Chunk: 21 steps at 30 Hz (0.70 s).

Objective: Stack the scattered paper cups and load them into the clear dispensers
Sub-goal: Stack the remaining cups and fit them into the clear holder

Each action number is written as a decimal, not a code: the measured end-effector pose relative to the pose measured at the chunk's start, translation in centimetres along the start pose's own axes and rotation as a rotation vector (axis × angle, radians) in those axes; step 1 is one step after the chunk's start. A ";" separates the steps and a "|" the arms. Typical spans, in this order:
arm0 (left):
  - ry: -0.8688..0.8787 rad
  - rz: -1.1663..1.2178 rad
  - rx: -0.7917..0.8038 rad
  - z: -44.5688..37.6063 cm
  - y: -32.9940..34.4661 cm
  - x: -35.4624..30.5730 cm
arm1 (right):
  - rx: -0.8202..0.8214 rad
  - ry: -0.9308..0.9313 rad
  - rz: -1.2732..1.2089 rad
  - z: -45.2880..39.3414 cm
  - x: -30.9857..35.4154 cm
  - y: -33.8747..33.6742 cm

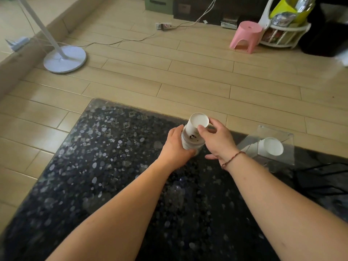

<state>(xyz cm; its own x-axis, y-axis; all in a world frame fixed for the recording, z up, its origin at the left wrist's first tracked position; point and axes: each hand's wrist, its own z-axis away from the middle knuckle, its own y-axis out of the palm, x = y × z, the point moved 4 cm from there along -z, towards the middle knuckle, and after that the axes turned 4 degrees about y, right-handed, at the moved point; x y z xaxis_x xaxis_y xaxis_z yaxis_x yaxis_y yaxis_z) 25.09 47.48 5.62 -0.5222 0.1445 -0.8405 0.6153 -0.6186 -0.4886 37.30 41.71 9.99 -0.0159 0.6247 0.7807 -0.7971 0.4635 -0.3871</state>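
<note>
Head view: the loading step is judged to be in hand. A clear dispenser (pixel 191 146) is held upright near the desk (pixel 105 166) centre, gripped at its 9 o'clock side by the left hand (pixel 174 146), fingers curled round it. A cup stack (pixel 196 127), bottoms up, is seated partly inside it; its upper end is pinched by the right hand (pixel 216 140), the fingers (pixel 202 129) touching the top cup's rim at 5 o'clock. A second dispenser (pixel 271 146), at 3 o'clock and well apart, is seen lying on its side with cups inside. Next, the stack is probably to be pressed down squarely while the dispenser is steadied; a tilt could jam it.
</note>
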 end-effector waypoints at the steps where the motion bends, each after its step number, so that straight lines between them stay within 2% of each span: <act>1: -0.025 0.015 0.005 -0.2 0.1 0.4 | 0.008 -0.001 -0.001 -0.1 -0.2 0.1; 4: -0.104 0.069 -0.034 -0.3 0.3 1.4 | 0.011 -0.089 0.080 0.2 -1.2 0.0; 6: -0.087 0.041 -0.191 0.9 0.1 1.2 | 0.031 -0.127 0.049 1.4 -2.6 -0.7; 8: 0.109 -0.031 -0.395 3.4 -0.1 0.3 | 0.071 -0.087 -0.017 3.7 -5.4 -1.7; 9: 0.256 -0.066 -0.428 4.6 0.3 -0.2 | 0.069 -0.061 -0.040 4.9 -7.3 -2.3; 11: 0.520 -0.128 -0.306 6.4 2.5 -0.8 | -0.002 0.019 -0.038 6.9 -11.6 -4.3; 13: 0.602 -0.156 -0.075 6.6 5.5 -1.4 | -0.135 0.153 -0.141 7.9 -15.6 -7.4; 14: 0.541 -0.109 0.014 6.1 6.8 -1.9 | -0.225 0.226 -0.246 8.1 -16.9 -9.3; 15: 0.394 -0.008 0.081 5.3 7.9 -2.3 | -0.318 0.286 -0.373 7.9 -18.0 -10.9; 17: -0.025 0.296 0.212 3.9 10.0 -3.2 | -0.398 0.331 -0.577 7.0 -18.8 -13.5; 18: -0.190 0.435 0.256 3.3 11.0 -3.6 | -0.353 0.331 -0.608 6.1 -18.7 -14.1; 19: -0.274 0.525 0.278 2.9 11.9 -4.2 | -0.269 0.317 -0.611 5.4 -18.2 -14.4; 21: -0.241 0.565 0.284 2.2 13.2 -5.9 | -0.078 0.270 -0.607 4.2 -16.2 -14.1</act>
<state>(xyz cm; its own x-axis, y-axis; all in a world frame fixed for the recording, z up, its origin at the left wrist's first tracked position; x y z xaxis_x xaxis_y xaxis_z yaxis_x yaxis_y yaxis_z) 34.98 36.76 4.64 -0.3035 -0.4169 -0.8568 0.6708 -0.7321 0.1186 46.25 22.43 4.89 0.5816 0.3693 0.7248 -0.5709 0.8201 0.0403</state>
